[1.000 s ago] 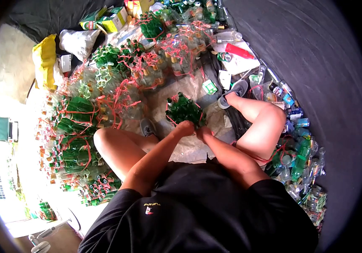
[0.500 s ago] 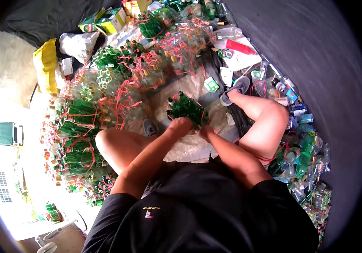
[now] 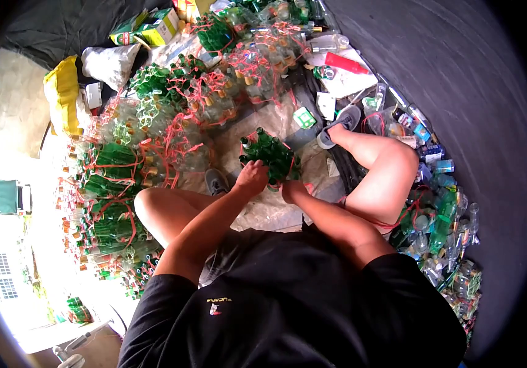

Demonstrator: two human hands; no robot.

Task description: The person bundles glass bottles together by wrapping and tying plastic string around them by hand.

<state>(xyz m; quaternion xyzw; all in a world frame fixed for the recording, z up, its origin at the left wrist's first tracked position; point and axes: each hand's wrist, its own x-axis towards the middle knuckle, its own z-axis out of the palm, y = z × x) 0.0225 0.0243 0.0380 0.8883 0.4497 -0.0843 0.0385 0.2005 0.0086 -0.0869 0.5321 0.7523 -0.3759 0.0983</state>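
A bundle of green glass bottles (image 3: 280,154) stands upright on the floor between my legs, with pink plastic string around its sides. At the bundle's near left side is my left hand (image 3: 252,178), fingers closed and touching the bottles; whatever it pinches is too small to make out. My right hand (image 3: 291,191) is closed low at the near side of the bundle. A bit of pink string shows beside its knuckles. Both hands sit close together, and the bundle's near lower part is partly behind them.
Tied bundles of clear bottles (image 3: 214,101) and green bottles (image 3: 113,162) line the left and back. Loose bottles and cans (image 3: 444,221) lie along the dark sheet (image 3: 460,110) at right. A yellow sack (image 3: 62,95) stands at far left. My shoes flank the bundle.
My left hand has shifted left and slightly up along the bundle, and its fingers show more. My right hand has moved slightly left. The view has shifted a little.
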